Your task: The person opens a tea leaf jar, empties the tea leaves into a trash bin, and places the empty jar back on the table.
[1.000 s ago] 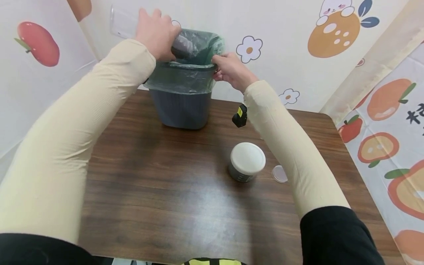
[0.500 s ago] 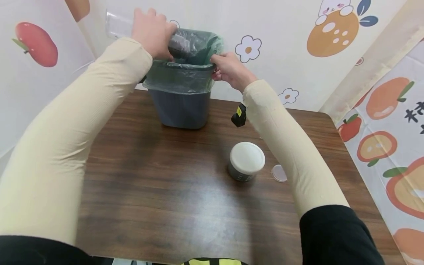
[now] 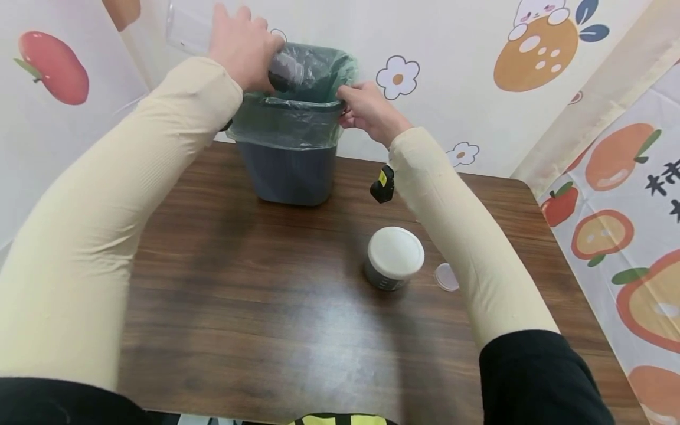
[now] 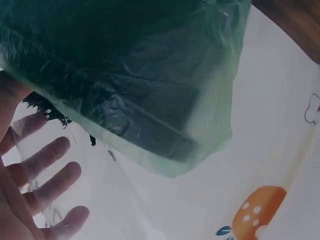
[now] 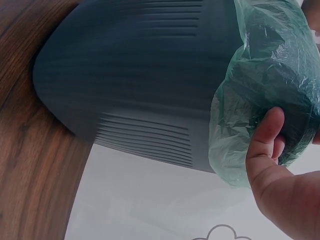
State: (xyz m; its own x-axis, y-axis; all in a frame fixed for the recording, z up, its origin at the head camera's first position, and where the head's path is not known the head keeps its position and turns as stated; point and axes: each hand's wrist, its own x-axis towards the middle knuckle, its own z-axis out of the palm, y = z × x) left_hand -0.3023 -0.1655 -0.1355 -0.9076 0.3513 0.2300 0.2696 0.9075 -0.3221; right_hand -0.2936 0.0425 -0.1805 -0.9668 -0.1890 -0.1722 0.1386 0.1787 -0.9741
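My left hand point(image 3: 244, 50) grips a clear cylindrical jar point(image 3: 188, 26), tipped over the back left of a dark bin point(image 3: 292, 177). The jar's mouth end is inside the green bin liner point(image 3: 289, 130). Dark, shredded dry bits point(image 4: 45, 104) cling near that end in the left wrist view; what they are, I cannot tell. Curled fingers point(image 4: 55, 182) show through the jar wall there. My right hand point(image 3: 374, 112) pinches the bin's right rim through the liner, its thumb point(image 5: 270, 127) outside. The bin's bottom is hidden.
A white-lidded tub point(image 3: 395, 254) stands on the brown wooden table point(image 3: 255, 330). Beside it, a small clear round lid point(image 3: 446, 277) lies partly under the right sleeve. A fruit-printed cloth wall point(image 3: 425, 35) rises close behind the bin.
The jar's raised end has shifted slightly left and then up, with my left hand still around it. My right hand keeps its pinch on the rim. The bin stays in place.
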